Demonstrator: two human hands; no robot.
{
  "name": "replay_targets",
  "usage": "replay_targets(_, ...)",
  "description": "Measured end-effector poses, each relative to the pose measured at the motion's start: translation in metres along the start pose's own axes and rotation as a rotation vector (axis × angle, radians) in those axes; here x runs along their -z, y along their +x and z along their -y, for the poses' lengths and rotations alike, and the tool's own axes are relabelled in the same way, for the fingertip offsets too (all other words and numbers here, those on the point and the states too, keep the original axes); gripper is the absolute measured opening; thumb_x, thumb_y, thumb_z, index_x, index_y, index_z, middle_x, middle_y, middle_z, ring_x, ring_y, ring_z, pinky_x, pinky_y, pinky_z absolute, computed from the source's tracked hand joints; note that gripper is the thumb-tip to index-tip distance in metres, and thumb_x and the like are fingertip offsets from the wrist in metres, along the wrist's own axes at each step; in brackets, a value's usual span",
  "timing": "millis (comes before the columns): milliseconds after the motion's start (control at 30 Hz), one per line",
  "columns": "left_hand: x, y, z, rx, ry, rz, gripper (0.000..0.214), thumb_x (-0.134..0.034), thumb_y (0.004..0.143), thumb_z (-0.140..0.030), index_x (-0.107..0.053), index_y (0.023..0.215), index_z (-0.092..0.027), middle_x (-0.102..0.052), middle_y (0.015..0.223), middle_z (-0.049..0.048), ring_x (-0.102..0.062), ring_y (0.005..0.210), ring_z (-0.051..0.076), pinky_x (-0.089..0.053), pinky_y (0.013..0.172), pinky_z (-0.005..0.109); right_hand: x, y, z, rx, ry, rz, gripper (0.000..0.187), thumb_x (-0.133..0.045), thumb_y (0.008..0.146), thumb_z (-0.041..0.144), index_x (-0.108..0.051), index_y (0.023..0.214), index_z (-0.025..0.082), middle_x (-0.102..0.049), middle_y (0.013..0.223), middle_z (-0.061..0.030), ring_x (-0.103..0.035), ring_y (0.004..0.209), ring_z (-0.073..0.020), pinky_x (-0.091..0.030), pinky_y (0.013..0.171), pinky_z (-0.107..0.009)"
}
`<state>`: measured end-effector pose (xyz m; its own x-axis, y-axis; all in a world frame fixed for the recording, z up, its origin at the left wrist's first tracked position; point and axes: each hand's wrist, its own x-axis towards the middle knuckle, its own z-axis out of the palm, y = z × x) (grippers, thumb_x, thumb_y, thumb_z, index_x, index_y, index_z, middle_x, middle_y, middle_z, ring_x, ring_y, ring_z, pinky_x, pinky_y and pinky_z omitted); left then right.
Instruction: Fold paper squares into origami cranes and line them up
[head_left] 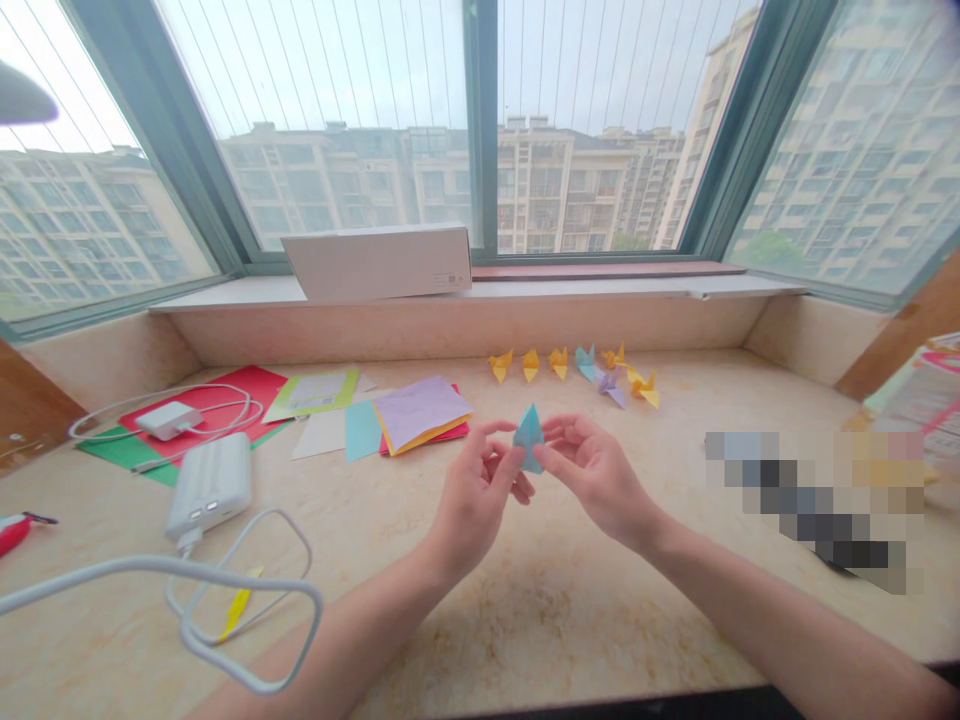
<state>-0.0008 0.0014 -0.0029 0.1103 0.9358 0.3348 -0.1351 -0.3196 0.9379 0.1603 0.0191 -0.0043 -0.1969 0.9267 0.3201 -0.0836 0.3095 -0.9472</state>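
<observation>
- A blue folded paper point(530, 428), pointed at its top, is sitting at the centre of the frame, raised between both hands.
- The left hand point(480, 485) is pinching it from the left with the thumb and fingers, the lower fingers curling loosely.
- The right hand point(596, 465) is gripping its right edge, the thumb pressing low on the front.
- Beyond the hands, right of the upper centre, paper birds point(558, 363) are standing on the table point(540, 610): five yellow, one blue, one purple.
- Left of centre, a purple sheet point(420, 408) is lying over yellow and red paper, just beside a light blue sheet point(361, 432).
- Farther left, a white plug point(169, 420) is resting on a red sheet point(259, 385).
- A power bank point(214, 480) is lying below it, a white cable point(112, 566) looping at lower left.
- At upper left of centre, a white box point(382, 265) is resting by the window point(484, 130).
</observation>
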Motion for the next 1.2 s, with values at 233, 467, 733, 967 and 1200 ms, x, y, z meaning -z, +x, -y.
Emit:
replay_targets(233,-0.001,0.001,0.000,-0.010,-0.087,0.059,0.028,-0.065,0.092,-0.036,-0.052,0.112,-0.021,-0.062,0.080,-0.0031,-0.069,0.062,0.014,-0.059,0.056,0.027,0.002,0.003,-0.001,0.018,0.008,-0.036,0.032,-0.075,0.083,0.039,-0.060,0.105,0.022,-0.073,0.096,-0.0053,-0.070,0.086,-0.0194,-0.052,0.078,-0.036)
replay_targets(467,-0.001,0.000,0.000,0.000,-0.103,0.072,0.027,-0.066,0.091,-0.040,-0.051,0.101,-0.021,-0.061,0.079,-0.0038,-0.069,0.063,0.014,-0.061,0.056,0.028,0.004,0.002,0.001,0.008,0.041,0.032,0.025,-0.072,0.086,0.040,-0.058,0.098,0.022,-0.073,0.083,-0.0022,-0.069,0.080,-0.0186,-0.051,0.074,-0.034)
replay_targets(733,0.001,0.000,-0.004,0.014,-0.130,0.107,0.029,-0.065,0.091,-0.043,-0.047,0.092,-0.020,-0.068,0.077,-0.0007,-0.070,0.063,0.015,-0.061,0.059,0.029,0.004,0.000,0.008,0.014,0.113,0.177,0.014,-0.069,0.088,0.035,-0.067,0.093,0.021,-0.073,0.080,-0.0018,-0.066,0.071,-0.0149,-0.052,0.067,-0.031)
replay_targets(967,0.000,-0.001,-0.010,0.019,-0.134,0.092,0.025,-0.065,0.091,-0.040,-0.050,0.092,-0.020,-0.069,0.078,0.0004,-0.072,0.065,0.017,-0.062,0.062,0.034,0.005,0.001,0.012,0.024,0.152,0.119,0.008,-0.072,0.083,0.030,-0.075,0.085,0.023,-0.073,0.080,-0.0011,-0.067,0.074,-0.0159,-0.054,0.070,-0.032)
replay_targets(1200,0.000,-0.004,-0.014,0.004,-0.110,0.080,0.024,-0.063,0.092,-0.041,-0.053,0.093,-0.018,-0.066,0.077,-0.0004,-0.071,0.067,0.016,-0.063,0.064,0.034,0.007,-0.001,0.006,0.035,0.111,0.105,0.020,-0.064,0.090,0.037,-0.074,0.091,0.020,-0.073,0.085,-0.0044,-0.066,0.079,-0.0177,-0.054,0.075,-0.034)
